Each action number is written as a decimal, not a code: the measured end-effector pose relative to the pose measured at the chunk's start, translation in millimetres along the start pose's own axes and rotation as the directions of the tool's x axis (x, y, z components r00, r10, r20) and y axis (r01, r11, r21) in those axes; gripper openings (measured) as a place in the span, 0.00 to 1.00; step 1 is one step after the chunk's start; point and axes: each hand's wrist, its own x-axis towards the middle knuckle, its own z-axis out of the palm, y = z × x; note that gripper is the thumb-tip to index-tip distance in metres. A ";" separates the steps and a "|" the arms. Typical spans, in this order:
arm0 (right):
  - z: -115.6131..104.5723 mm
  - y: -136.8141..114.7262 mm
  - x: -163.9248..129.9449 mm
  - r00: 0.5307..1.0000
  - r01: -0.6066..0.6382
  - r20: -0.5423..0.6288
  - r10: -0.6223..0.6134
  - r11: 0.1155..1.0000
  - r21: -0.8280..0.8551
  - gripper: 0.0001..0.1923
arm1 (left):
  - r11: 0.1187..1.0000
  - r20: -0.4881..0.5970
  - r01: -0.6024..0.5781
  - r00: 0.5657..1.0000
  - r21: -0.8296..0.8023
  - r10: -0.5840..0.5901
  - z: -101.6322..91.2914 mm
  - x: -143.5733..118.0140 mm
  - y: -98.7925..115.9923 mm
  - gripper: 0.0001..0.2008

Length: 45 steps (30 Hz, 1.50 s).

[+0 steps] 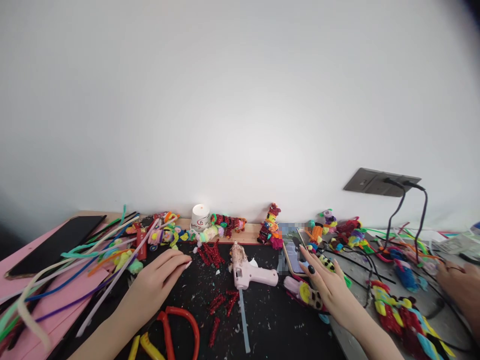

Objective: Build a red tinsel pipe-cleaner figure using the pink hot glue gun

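My left hand (pixel 159 275) rests low over the black mat (pixel 270 320), fingers stretched out close together, with nothing visible in it. My right hand (pixel 330 287) has its fingers spread, the fingertips at the lit screen of a phone (pixel 293 252). Below that hand lies a pipe-cleaner figure (pixel 302 290) in pink and yellow, partly covered. Between both hands sits a pale pink glue gun (pixel 258 275), a clear glue stick (pixel 243 320) jutting from its back. Short red glittery pipe-cleaner pieces (pixel 212 253) are scattered beside it. Red-handled pliers or scissors (pixel 195 327) lie nearer to me.
Long pipe cleaners (pixel 75 287) cover pink sheets (pixel 67 320) and a dark tablet (pixel 56 245) at left. A paper cup (pixel 200 216) and several pipe-cleaner figures (pixel 270 225) line the wall. Cables run from the outlet (pixel 375 181) at right, where another person's hand (pixel 459 287) reaches in.
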 end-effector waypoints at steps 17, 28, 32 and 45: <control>2.1 17.6 3.1 0.997 0.050 -0.058 -0.045 0.995 0.087 0.27 | 0.998 -0.009 0.060 0.998 0.005 -0.060 4.0 -2.9 -7.2 0.11; 9.9 16.8 7.3 1.000 0.021 0.001 -0.021 0.997 0.076 0.28 | 0.998 -0.027 0.067 0.997 -0.011 -0.067 2.0 -2.3 -4.9 0.08; 10.3 19.2 22.8 0.993 0.009 -0.117 0.005 0.993 0.118 0.28 | 0.995 -0.043 0.086 0.995 -0.055 -0.088 2.2 -4.0 -3.1 0.07; 15.3 15.9 25.9 0.989 0.121 -0.092 -0.118 0.992 0.025 0.28 | 0.763 0.204 0.457 0.889 -0.457 -0.410 5.5 -2.2 27.1 0.06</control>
